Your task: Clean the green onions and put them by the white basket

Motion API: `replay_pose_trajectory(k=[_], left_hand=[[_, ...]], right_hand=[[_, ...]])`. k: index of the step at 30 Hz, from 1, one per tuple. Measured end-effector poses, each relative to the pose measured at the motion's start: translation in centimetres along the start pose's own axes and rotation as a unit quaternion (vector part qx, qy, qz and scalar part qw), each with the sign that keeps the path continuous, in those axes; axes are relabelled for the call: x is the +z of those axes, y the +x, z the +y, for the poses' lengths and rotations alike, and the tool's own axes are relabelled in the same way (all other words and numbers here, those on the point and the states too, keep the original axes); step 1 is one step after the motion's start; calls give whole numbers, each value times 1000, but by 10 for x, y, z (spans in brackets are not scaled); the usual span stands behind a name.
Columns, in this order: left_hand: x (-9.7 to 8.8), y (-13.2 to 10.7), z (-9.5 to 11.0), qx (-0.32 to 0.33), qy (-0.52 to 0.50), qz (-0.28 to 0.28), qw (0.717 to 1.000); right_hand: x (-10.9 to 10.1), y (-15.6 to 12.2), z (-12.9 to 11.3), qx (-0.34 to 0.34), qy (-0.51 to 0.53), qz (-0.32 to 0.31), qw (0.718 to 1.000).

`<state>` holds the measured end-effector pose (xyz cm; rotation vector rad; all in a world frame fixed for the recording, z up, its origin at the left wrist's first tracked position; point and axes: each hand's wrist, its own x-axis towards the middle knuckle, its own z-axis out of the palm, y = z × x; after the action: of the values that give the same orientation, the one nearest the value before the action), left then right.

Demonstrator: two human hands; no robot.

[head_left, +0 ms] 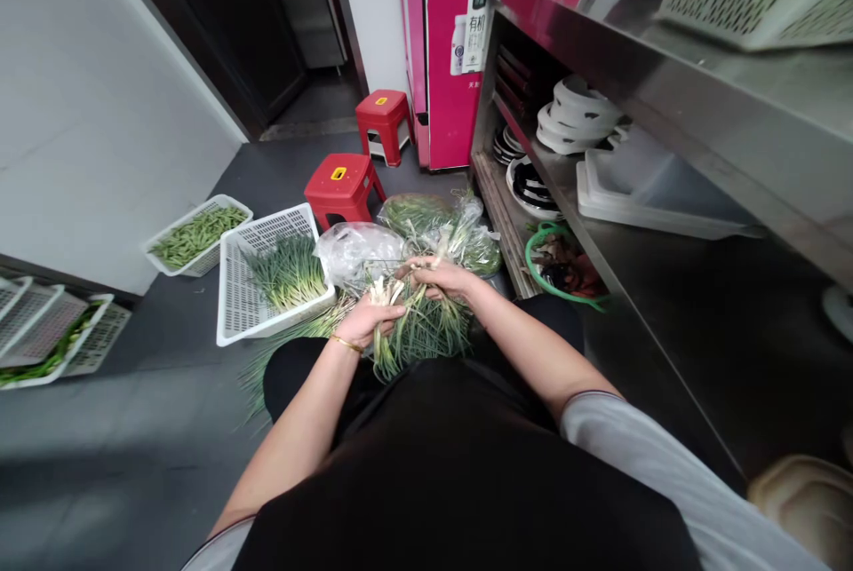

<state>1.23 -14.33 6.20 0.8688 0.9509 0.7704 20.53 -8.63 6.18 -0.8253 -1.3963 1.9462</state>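
Observation:
A bunch of green onions with white root ends lies across my lap. My left hand is closed around the bunch near its white ends; a gold bangle sits on that wrist. My right hand pinches the white ends of a few stalks just above the bunch. A white slotted basket to my left holds trimmed green onions. Clear plastic bags with more greens lie on the floor in front of my knees.
Two red stools stand ahead by a pink vending machine. A white basket of green beans sits by the left wall, with more baskets at far left. A steel shelf unit with plates, trays and a green bowl fills the right.

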Motion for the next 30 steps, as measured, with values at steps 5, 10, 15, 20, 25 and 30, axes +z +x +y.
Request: replay_pose_trajectory(k=[5,10,15,20,25,30], left_hand=[[-6,-1,-4,-6,-40,-19,999],[2,8,0,84,35,85,992],[3,13,4,125,22,162,979],[-10,12,4,70,-103,139,982],[-14,11,9,52,-141,101,983],[-8,12,11,91,-100,119,984]], right_hand=[[3,-11,-10,-1,63,-26,998],[25,5,-15,6,47,103,994],[27,9,-11,3,23,139,990],[6,3,-14,-29,-72,229,970],[3,0,-24,-53,-152,211,964],[32,9,-6,-28,-160,127,979]])
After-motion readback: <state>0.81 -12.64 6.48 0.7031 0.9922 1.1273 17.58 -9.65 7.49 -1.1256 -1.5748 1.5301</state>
